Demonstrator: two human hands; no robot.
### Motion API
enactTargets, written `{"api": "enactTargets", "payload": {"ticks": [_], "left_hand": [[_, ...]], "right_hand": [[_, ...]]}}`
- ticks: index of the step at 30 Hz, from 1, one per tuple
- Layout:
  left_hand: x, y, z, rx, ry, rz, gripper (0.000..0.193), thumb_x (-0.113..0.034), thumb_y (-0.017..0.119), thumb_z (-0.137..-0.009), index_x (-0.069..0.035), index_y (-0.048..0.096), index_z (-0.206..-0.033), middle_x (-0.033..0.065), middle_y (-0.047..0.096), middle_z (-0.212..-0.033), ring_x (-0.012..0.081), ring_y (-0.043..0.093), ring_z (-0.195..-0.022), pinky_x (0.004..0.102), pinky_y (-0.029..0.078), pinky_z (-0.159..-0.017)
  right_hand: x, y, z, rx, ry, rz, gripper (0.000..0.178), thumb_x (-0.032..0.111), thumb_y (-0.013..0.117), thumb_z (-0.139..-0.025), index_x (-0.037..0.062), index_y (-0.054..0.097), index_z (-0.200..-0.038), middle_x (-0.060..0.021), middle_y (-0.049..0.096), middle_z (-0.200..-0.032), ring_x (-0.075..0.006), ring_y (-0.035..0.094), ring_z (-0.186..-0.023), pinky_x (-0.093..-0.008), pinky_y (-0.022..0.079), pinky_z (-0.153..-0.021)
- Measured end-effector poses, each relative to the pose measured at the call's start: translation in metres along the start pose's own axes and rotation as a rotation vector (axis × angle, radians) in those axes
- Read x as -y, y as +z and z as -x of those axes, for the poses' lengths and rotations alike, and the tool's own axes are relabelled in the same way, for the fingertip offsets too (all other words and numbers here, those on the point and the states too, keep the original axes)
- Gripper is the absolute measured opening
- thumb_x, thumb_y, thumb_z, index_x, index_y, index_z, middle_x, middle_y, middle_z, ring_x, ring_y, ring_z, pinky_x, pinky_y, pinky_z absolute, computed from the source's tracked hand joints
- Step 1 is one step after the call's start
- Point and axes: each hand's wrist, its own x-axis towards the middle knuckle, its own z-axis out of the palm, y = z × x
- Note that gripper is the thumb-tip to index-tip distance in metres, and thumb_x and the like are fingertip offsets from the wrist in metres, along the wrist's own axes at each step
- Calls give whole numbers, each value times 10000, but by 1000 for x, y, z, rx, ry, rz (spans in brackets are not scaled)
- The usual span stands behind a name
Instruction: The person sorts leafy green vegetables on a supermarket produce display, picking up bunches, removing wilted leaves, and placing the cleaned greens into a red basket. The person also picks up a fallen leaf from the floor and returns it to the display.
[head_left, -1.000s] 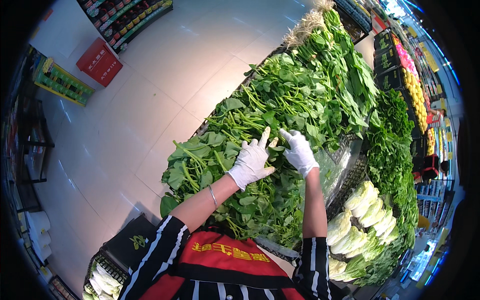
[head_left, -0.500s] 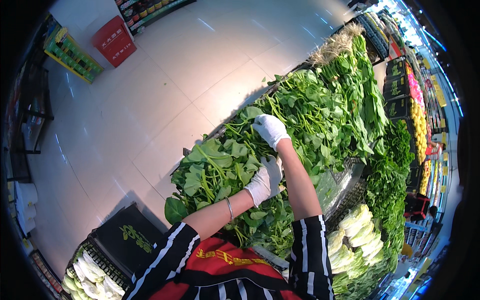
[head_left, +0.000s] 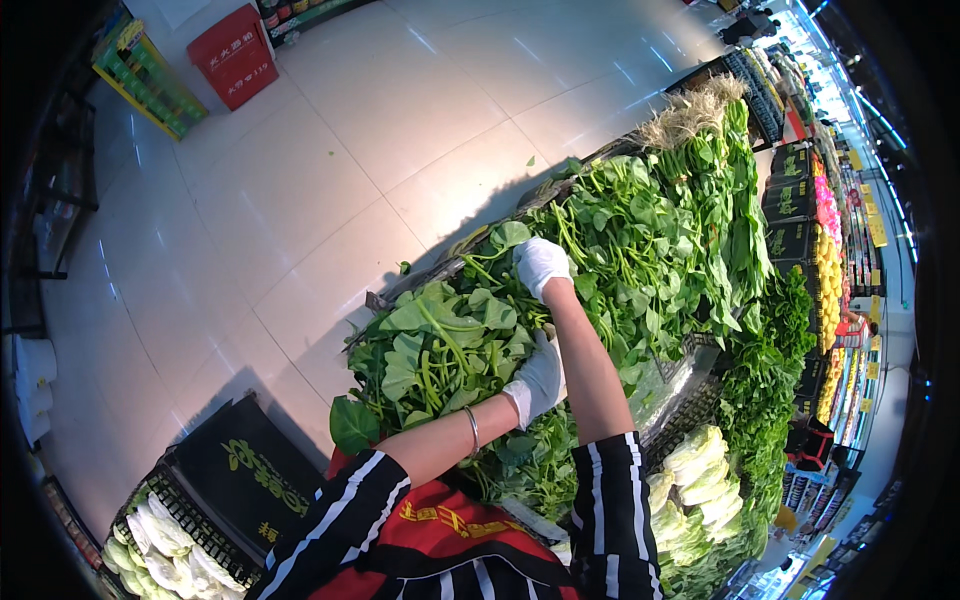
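A broad heap of leafy greens [head_left: 620, 225] with pale green stems lies on the display in front of me. My left hand [head_left: 540, 378], in a white glove with a bracelet at the wrist, is closed against the right side of a loose bunch of leafy greens [head_left: 430, 335]; its fingertips are partly hidden by leaves. Farther out, my right hand [head_left: 543, 266], gloved too, is closed on stems and leaves near the display's left edge, its fingers curled down into them. My right forearm passes close beside the left hand.
A dark display edge [head_left: 470, 243] borders the greens, with tiled floor [head_left: 330, 190] beyond. Pale cabbages [head_left: 703, 470] lie at right, near darker greens [head_left: 775, 370]. A black box [head_left: 245, 465] and a crate of white vegetables [head_left: 165, 540] stand lower left; a red box [head_left: 233, 57] stands far left.
The leaves by the display's left edge have been drawn inward, baring more of that edge. My right hand has curled tighter, and my left has shifted slightly to the right. The view has shifted a little.
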Motion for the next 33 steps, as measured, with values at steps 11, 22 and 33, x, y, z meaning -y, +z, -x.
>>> {"api": "enactTargets", "payload": {"ticks": [11,22,33], "left_hand": [[7,-20,4,22,-77,-66,911,-681,563,-885,-55,440,-1534,261,384,-1568,417,465,-1240,594,396,-983],[24,-33,8,-133,-40,99,863,-654,645,-842,-89,501,-1478,223,472,-1484,322,530,-1135,513,402,-965],[88,-145,13,-192,-47,716,500,-456,639,-965,-30,686,-1224,159,714,-1138,294,680,-1043,402,522,-932]], "right_hand": [[-29,-106,94,-373,161,-1486,89,77,695,-932,34,708,-1008,-41,714,-894,-120,645,-807,-263,499,-794],[-56,-153,330,-648,10,-1188,124,122,705,-913,0,685,-925,-86,652,-920,-150,585,-815,-303,476,-773],[-45,140,513,-288,946,-967,177,101,733,-904,5,699,-1049,-103,735,-890,-191,701,-840,-329,541,-778]]}}
